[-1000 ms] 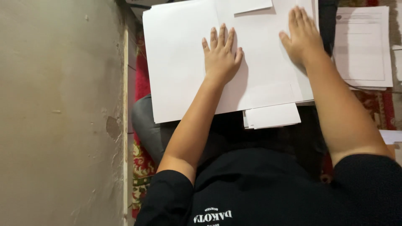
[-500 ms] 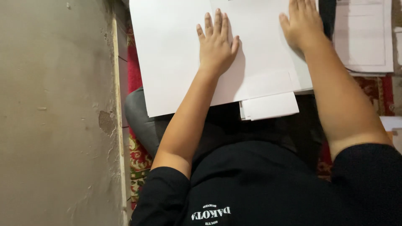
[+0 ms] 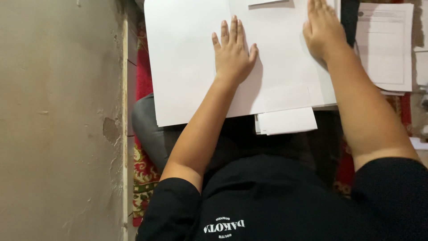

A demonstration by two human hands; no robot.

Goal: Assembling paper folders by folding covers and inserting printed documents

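Left hand: the left hand (image 3: pixel 232 52) lies palm down, fingers spread and released, flat on the large white sheet (image 3: pixel 187 67), near its middle. It grasps nothing.
Right hand: the right hand (image 3: pixel 323 30) lies palm down on the far right part of the same sheet, fingers extended and close together, gripping nothing; the fingertips run out of view at the far edge.
Large white sheet: blank, resting across the person's lap, its near edge over the dark clothing.
Smaller papers: a small stack of white slips (image 3: pixel 287 121) sticks out from under the sheet's near edge, between the two forearms.
Printed page: a printed document (image 3: pixel 385 49) lies to the right, just beside the right wrist.
Surroundings: a beige wall (image 3: pixel 58 125) stands at left; red patterned carpet (image 3: pixel 143 165) shows along it.
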